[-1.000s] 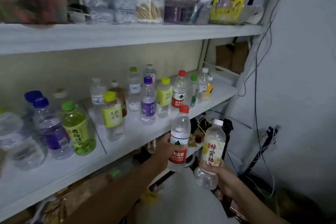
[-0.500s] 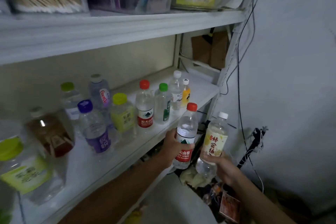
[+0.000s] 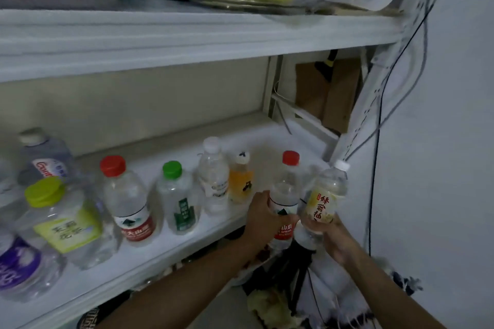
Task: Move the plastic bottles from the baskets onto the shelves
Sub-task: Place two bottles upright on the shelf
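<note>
Fingers of the left hand wrapped round the middle of the red-capped bottle; fingers of the right hand curled round the lower body of the white-capped bottle, yellow label facing the camera. Compared with a second ago: both bottles carried up and rightward to the right end of the middle shelf, now held side by side, touching or nearly so. Judged as the approach to placing; nothing released yet. Red-capped bottle upright, cap above the shelf surface, base below the front edge and out in front of it. White-capped bottle leaning rightward at the top, just beside the first and off the shelf. Bare shelf directly behind both, right of the orange bottle and the clear bottle. Calls for a lift over the front lip, then setting down upright. Further left, green-capped bottle already standing. No baskets in view.
</note>
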### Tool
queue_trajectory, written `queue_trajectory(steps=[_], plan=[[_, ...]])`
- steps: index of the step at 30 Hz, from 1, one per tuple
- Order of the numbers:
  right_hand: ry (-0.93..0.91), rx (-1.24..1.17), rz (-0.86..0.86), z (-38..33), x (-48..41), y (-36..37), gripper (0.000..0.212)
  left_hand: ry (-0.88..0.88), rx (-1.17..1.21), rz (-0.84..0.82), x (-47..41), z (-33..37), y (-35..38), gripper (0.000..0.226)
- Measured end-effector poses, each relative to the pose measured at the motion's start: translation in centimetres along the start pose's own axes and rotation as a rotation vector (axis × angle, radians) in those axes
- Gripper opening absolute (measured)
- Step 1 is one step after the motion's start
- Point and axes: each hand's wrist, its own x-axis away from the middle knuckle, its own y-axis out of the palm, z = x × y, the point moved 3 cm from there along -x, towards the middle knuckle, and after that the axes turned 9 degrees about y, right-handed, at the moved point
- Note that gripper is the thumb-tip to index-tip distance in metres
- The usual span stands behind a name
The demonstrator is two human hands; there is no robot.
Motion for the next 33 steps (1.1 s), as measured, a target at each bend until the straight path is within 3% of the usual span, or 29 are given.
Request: queue_trajectory(steps=[2,6,9,12,15,24,26,30,33], plan=[[-0.033,0.073,-0.02,-2.3,-2.3,-1.6,0.094,0.003,-0.042,0.067,-1.9,0.6,1.3,0.075],[-0.042,0.122,-0.136,-5.8,-6.1,-2.7,0.081,0.05,-0.086,0.204,-4.6,2.4,3.0,0.072],[-0.089,0.169,-0.22,-7.7,-8.4,-2.4,0.094,0.025,-0.131,0.308,-5.9,3.0,3.4,0.076],[-0.123,0.212,-0.318,-9.0,-10.5,-1.5,0.085,0.006,-0.158,0.395,-6.6,2.9,3.6,0.061],[-0.115,0.196,-0.317,-9.8,-12.3,-0.6,0.099,0.061,-0.237,0.481,-7.4,3.2,3.1,0.057],[-0.094,0.279,-0.311,-10.0,-16.1,1.0,0.097,0.082,-0.42,0.571,-8.7,3.0,2.1,0.066],[-0.098,0.311,-0.344,-10.2,-16.2,1.3,0.089,0.079,-0.438,0.576,-8.9,2.6,2.4,0.07],[-0.122,0.386,-0.377,-10.1,-16.7,1.0,0.067,0.033,-0.362,0.595,-9.0,2.1,2.9,0.079],[-0.185,0.46,-0.348,-10.2,-16.1,1.2,0.067,-0.014,-0.294,0.568,-8.3,0.9,3.4,0.07]])
